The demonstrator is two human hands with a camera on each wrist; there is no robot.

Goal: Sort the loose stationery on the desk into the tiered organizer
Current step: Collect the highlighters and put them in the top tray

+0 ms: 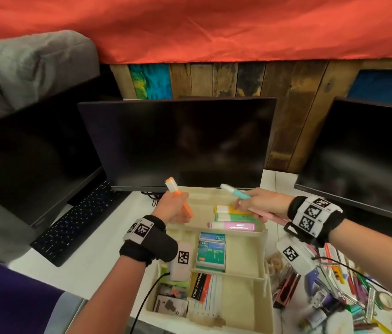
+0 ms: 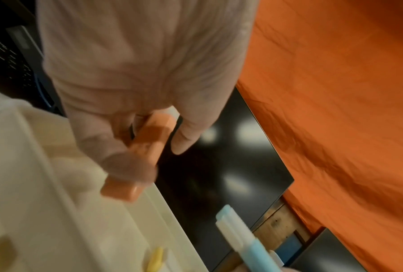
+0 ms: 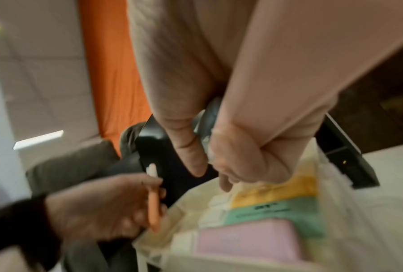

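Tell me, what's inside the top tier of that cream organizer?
In the top tier lie three highlighters: yellow, green, pink. The right hand covers their far ends.

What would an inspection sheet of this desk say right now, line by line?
Surface: white desk, partly covered.
Job's things: cream tiered organizer; yellow, green and pink highlighters lie in its top tier; staple boxes in the middle tier.
Clutter: loose stationery pile on the right.
Hands: left hand grips an orange highlighter; right hand holds a blue highlighter and a pink one.
Cables: black cable from the left wrist.
Surroundings: three dark monitors, keyboard, red cloth.
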